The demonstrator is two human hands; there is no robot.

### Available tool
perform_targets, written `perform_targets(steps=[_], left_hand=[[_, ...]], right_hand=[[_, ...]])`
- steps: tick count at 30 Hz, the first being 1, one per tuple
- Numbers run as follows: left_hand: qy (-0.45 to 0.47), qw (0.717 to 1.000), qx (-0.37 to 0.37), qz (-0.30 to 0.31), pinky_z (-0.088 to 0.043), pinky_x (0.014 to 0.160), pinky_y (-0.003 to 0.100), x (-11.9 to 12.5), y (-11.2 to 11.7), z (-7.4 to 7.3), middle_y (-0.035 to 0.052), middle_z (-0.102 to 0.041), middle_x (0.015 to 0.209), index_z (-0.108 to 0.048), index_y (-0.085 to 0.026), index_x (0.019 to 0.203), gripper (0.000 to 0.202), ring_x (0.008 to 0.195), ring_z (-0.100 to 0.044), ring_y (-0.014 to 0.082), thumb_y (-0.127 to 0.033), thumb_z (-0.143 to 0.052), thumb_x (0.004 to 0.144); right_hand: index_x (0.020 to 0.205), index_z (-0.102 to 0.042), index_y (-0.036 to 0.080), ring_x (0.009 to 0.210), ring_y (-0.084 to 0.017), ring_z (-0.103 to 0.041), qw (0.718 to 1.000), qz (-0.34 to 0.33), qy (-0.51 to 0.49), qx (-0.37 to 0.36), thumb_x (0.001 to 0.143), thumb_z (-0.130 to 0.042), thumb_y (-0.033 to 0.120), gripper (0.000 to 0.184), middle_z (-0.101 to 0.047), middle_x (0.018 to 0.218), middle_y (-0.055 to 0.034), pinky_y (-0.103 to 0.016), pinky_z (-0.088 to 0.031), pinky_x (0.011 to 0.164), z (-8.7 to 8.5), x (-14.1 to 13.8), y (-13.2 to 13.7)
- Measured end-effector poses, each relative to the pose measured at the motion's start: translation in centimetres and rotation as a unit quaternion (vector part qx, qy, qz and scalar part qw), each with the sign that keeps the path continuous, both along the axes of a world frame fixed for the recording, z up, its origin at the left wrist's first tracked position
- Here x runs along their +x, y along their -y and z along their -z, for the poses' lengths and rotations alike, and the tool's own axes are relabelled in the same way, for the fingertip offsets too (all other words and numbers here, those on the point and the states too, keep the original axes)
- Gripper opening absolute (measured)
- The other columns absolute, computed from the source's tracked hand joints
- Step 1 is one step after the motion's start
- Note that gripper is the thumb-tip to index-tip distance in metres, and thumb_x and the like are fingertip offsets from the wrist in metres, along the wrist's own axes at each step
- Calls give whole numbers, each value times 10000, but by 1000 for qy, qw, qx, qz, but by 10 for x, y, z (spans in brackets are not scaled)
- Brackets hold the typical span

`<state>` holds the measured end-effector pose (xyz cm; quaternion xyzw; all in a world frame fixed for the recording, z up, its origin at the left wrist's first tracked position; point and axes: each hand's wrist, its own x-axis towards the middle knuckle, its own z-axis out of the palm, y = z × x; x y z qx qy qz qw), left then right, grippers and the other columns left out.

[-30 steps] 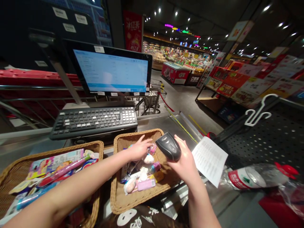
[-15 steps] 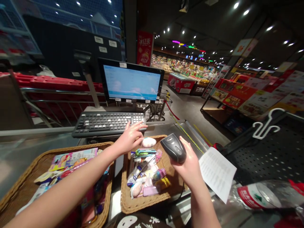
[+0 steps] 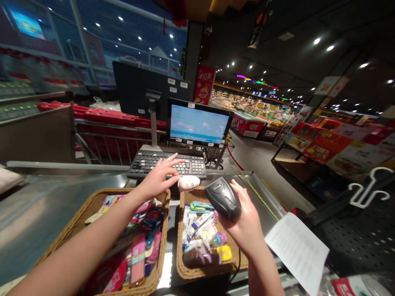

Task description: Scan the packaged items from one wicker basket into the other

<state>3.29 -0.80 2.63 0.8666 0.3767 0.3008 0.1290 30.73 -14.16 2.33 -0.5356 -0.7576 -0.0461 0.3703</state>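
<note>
A black handheld barcode scanner [image 3: 222, 199] is wrapped in my right hand [image 3: 242, 211], raised over the right part of a wicker basket [image 3: 202, 273]. My left hand [image 3: 162, 174] hovers at the black keyboard [image 3: 145, 161], with some fingers stretched over its keys. At its thumb side, a white oval item [image 3: 189, 183] with small print appears gripped; the exact hold is partly hidden. Slim packets, a yellow item [image 3: 224, 252] and other small goods lie in the basket below. Under my left forearm, a second wicker basket [image 3: 166, 238] holds colourful packaged goods.
A lit monitor [image 3: 199, 123] stands behind the keyboard, beside another screen's dark back [image 3: 148, 88]. A printed sheet [image 3: 298, 250] lies to the right, below a white hanger [image 3: 368, 189]. Red-filled metal trolleys [image 3: 105, 119] stand beyond the counter.
The view has swung left. My left hand has shifted left along the keyboard, away from the number pad, with the white oval item moving along. My right hand still holds the scanner.
</note>
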Motion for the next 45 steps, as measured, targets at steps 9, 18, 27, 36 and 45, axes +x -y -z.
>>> perform_targets(steps=[9, 18, 27, 36, 45], left_hand=[[45, 998, 18, -40, -201, 1165, 613, -66, 15, -3, 49, -538, 1432, -681, -214, 747, 302, 1451, -297, 313, -388, -486, 898], [45, 995, 17, -90, -188, 1163, 619, -114, 35, -3, 39, -544, 1426, -673, -215, 732, 301, 1449, -301, 307, -387, -484, 892], [45, 992, 21, -115, -181, 1159, 625, -142, 42, -3, 31, -545, 1427, -684, -225, 748, 293, 1441, -319, 305, -390, -479, 878], [38, 991, 35, -120, -188, 1160, 619, -154, 42, 3, 39, -546, 1424, -684, -225, 753, 294, 1440, -318, 296, -383, -476, 888], [-28, 990, -25, -133, -117, 1121, 702, -154, 47, 42, 28, -537, 1435, -666, -215, 717, 287, 1448, -298, 299, -314, -457, 888]], right_hand=[[1240, -572, 249, 1395, -345, -393, 997, -72, -6, -18, 740, -588, 155, 508, -565, 1339, -98, -613, -253, 1165, -13, -56, 3], [1231, -580, 265, 1422, -344, -341, 987, -140, 5, -73, 710, -585, 126, 539, -558, 1342, -81, -653, -192, 1165, -17, -102, 7], [1204, -607, 283, 1414, -347, -350, 982, -158, 7, -104, 711, -593, 134, 515, -580, 1325, -64, -667, -160, 1164, -16, -124, 11], [1152, -623, 260, 1388, -343, -381, 979, -161, 18, -125, 706, -596, 140, 463, -599, 1278, -83, -673, -186, 1153, -11, -130, 17], [1168, -625, 247, 1389, -354, -385, 977, -131, 23, -167, 705, -584, 142, 477, -585, 1301, -97, -688, -176, 1144, 4, -131, 18]])
